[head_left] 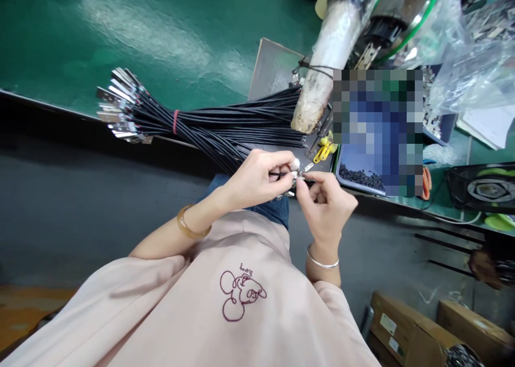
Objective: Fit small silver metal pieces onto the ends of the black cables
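Observation:
My left hand (261, 176) pinches a black cable (276, 174) close to its end, with white coverings on the thumb and finger tips. Against that end, my right hand (328, 198) has its thumb and forefinger closed; what they hold is too small to make out. A small silvery metal piece (308, 167) shows just above the meeting fingertips. Behind my left hand lies a bundle of black cables (225, 117), bound by a red band (176, 121). Flat metal ends (120, 104) fan out at the bundle's left.
Right of my hands stands a blue tray (360, 166) with small black pieces, partly pixelated. Yellow-handled snips (323, 149) lie beside it. A wrapped white machine arm (322, 72) reaches down over the green table (161, 29). Cardboard boxes (414, 324) sit at the lower right.

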`<state>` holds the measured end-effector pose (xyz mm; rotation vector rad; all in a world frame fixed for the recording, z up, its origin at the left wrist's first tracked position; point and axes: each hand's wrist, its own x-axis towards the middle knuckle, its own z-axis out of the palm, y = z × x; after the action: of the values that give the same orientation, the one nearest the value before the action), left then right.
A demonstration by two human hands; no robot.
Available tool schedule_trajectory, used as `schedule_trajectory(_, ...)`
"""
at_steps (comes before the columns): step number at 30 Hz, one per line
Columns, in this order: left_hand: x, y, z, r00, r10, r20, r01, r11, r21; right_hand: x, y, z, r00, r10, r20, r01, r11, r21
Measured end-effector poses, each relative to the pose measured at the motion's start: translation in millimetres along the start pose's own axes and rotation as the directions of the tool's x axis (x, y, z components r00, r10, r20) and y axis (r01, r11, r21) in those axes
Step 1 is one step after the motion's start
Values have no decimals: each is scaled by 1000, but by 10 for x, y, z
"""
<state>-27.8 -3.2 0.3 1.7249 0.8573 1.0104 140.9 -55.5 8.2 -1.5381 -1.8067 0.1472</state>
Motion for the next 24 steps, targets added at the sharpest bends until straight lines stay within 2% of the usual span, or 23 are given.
schedule_trajectory(3, -3, -6, -34, 999, 32, 36, -33, 999, 23, -38, -42, 64, 1000, -16, 27, 16, 1000, -21)
schedule_trajectory(6, -12, -16, -76, 997, 40, 70, -39, 999, -13, -40, -2, 20, 999, 43, 31, -46, 994, 103)
schedule_trajectory(9, -11, -49, -75, 997, 38, 62, -36, 999, -37, 89, 236, -140, 977, 122, -173, -99, 985, 140)
schedule_trajectory(10, -4, -66, -64, 998, 44, 48, -43, 999, -29, 168, 364, -194, 958, 137, -252, -120, 989, 80)
schedule_trajectory(11, 7, -85, -51, 998, 54, 32, -54, 998, -18, 261, 509, -237, 955, 116, -273, -124, 992, -14)
schedule_trajectory(13, 38, -122, -25, 997, 74, 10, -74, 997, -6, 461, 812, -275, 985, 44, -167, -75, 979, -189)
schedule_trajectory(17, 99, -159, -22, 998, 43, 54, -41, 998, -39, 792, 1225, -189, 998, 39, -53, -49, 976, -213)
schedule_trajectory(21, 120, -128, -64, 987, -65, 146, 86, 986, -142, 919, 1232, -151, 976, 184, 113, -155, 961, -229)
schedule_trajectory(24, 124, -99, -67, 979, -140, 147, 172, 957, -232, 847, 1057, -212, 965, 234, 116, -213, 963, -167)
